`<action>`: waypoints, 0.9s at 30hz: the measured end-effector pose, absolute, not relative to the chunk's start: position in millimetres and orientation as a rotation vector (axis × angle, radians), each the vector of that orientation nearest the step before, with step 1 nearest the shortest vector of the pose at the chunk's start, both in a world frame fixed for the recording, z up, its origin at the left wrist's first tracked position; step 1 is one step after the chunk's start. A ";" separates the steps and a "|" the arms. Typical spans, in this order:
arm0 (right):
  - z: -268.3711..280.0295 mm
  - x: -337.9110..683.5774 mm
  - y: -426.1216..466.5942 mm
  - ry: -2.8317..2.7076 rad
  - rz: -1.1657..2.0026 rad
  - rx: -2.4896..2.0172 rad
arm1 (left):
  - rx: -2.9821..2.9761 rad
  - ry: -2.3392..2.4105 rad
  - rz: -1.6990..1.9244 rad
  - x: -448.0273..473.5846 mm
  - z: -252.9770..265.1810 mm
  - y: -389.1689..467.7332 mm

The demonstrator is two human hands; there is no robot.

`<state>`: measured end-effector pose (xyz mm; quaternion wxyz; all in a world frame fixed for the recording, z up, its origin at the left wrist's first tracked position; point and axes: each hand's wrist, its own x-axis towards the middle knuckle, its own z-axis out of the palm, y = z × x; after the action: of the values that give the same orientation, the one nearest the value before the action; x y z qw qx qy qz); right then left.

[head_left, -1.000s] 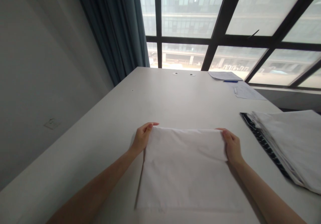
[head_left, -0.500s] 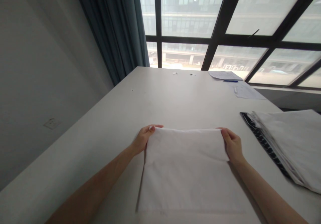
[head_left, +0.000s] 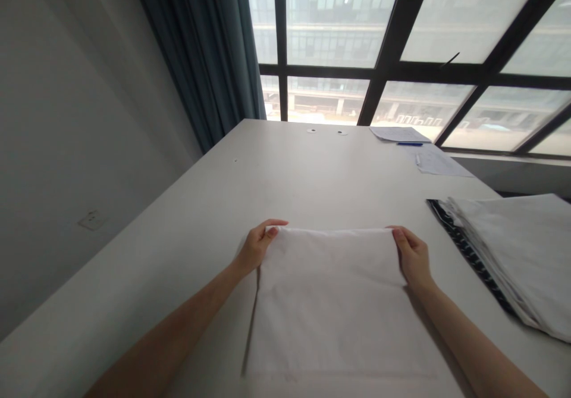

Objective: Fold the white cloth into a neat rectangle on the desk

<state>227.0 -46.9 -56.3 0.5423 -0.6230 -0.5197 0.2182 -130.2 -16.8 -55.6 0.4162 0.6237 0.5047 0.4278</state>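
A white folded cloth (head_left: 334, 309) lies in front of me on the white table (head_left: 312, 178), its far edge raised a little. At its far left corner my left hand (head_left: 256, 246) pinches the fabric, thumb on top and the index finger stretched along behind the edge. My right hand (head_left: 414, 255) grips the far right corner, thumb on top and the other fingers curled underneath. The cloth is drawn straight between both hands. Its near end runs out of view at the bottom.
To the right lies a stack of folded white cloths (head_left: 521, 255) with a black patterned piece (head_left: 468, 255) at the bottom. Papers (head_left: 441, 161) and a blue pen (head_left: 409, 144) rest at the far right. Beyond stand a window (head_left: 330, 29) and a blue curtain (head_left: 209, 47); a wall (head_left: 66, 118) runs along the left.
Almost nothing differs. My left thumb and index finger have shifted very slightly at the cloth's corner; my right hand keeps its grip in the same place.
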 end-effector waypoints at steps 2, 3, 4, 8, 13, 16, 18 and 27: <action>-54.7 228.3 -47.1 -1.235 0.536 -1.469 | 1.597 1.306 1.075 -130.7 -51.0 -16.3; -53.4 229.3 -47.0 -1.246 0.549 -1.457 | 1.609 1.312 1.063 -131.3 -47.0 -15.5; -51.7 230.3 -46.7 -1.266 0.564 -1.444 | 1.626 1.306 1.036 -132.2 -41.7 -14.5; -38.0 233.9 -45.7 -1.421 0.617 -1.441 | 1.727 1.198 0.791 -138.4 -12.8 -10.4; -2.4 233.9 -50.1 -1.843 0.676 -1.500 | 1.883 1.155 0.473 -143.2 14.7 -14.6; 20.5 227.6 -54.8 -2.184 0.544 -1.552 | 1.945 1.194 0.451 -139.4 19.6 -22.3; 31.6 216.8 -58.1 -2.370 0.371 -1.548 | 1.985 1.213 0.495 -134.0 20.1 -28.0; 36.8 144.0 -64.4 -2.685 -0.077 -1.496 | 2.380 1.147 0.462 -110.3 40.1 -36.7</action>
<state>144.0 -64.4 36.8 0.0335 -0.4863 -0.8728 -0.0249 -110.3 -36.7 40.1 0.2276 0.8641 0.4164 0.1677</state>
